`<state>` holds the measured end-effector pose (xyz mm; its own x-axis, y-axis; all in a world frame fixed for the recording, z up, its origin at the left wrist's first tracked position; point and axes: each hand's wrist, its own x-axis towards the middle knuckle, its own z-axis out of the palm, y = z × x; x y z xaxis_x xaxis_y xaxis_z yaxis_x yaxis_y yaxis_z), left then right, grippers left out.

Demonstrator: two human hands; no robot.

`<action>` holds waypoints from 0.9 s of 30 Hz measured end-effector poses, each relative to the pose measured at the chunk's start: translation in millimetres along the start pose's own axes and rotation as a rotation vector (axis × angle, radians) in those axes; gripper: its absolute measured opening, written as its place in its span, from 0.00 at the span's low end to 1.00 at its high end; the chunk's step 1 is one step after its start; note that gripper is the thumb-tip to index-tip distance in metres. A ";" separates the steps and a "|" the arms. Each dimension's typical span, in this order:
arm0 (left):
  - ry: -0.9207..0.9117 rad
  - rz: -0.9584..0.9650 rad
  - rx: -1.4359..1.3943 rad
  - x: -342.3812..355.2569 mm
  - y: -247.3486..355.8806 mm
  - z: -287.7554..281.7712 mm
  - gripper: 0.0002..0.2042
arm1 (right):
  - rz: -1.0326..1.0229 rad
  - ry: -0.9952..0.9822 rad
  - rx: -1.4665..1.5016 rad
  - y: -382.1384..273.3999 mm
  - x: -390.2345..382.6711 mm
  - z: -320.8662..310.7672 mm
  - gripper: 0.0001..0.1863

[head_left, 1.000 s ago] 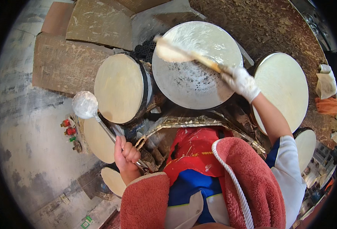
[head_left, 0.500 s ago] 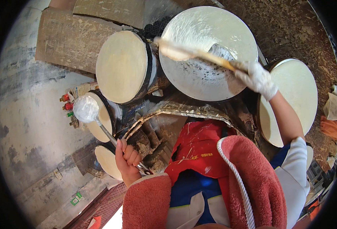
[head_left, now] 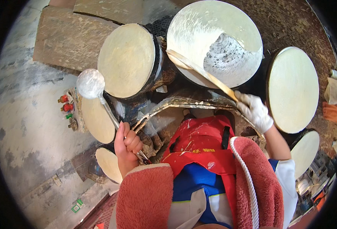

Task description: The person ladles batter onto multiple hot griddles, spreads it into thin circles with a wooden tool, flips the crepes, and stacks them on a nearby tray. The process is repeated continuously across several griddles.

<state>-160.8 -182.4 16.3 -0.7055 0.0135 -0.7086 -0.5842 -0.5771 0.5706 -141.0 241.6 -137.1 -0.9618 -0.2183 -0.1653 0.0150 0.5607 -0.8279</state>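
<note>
My bare left hand (head_left: 128,144) is closed around the metal handle of a ladle (head_left: 91,84), raised at the left with its round, whitish bowl up. White residue coats the bowl. My right hand (head_left: 254,112), in a white glove, grips a pale wooden paddle (head_left: 210,78) that slants up to the left. Its flat end is at the near left rim of a large round pan (head_left: 231,57). A wet white coating (head_left: 193,28) covers much of the pan's surface. Speckled grey metal shows in a patch at its middle right.
More round, cream-topped pans stand around me: one at the left (head_left: 126,61), another at the right (head_left: 294,91), smaller ones lower down. A curved, crusted rim (head_left: 183,104) runs before my red apron. Brown boards (head_left: 69,38) lie far left; small red-topped bottles (head_left: 65,103) stand on the floor.
My right hand and the paddle have come nearer to me, toward the pan's near left rim. White coating now covers more of the pan's left and near side. The ladle stays in my left hand.
</note>
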 end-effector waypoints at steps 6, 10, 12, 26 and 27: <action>-0.138 -0.067 -0.083 8.7 39.3 -55.1 0.18 | 0.518 0.176 0.357 -37.9 -81.5 128.8 0.21; -0.117 -0.016 -0.066 -9.2 61.9 -99.1 0.18 | 0.544 0.352 0.638 -80.0 -11.8 188.0 0.17; -0.120 -0.004 -0.055 -17.5 70.4 -117.8 0.18 | 0.371 0.409 1.088 -108.1 56.5 212.6 0.11; -0.172 -0.012 -0.135 -11.4 109.1 -194.4 0.18 | 0.841 0.921 1.381 -162.8 109.4 271.9 0.20; -0.144 -0.011 -0.139 -10.7 109.8 -195.7 0.18 | 0.789 0.904 1.429 -164.5 123.4 271.9 0.21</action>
<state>-138.8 -405.7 5.3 -0.7554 0.1312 -0.6420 -0.5381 -0.6833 0.4936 -187.8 -94.8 -167.0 -0.4471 0.4298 -0.7844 0.2012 -0.8062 -0.5564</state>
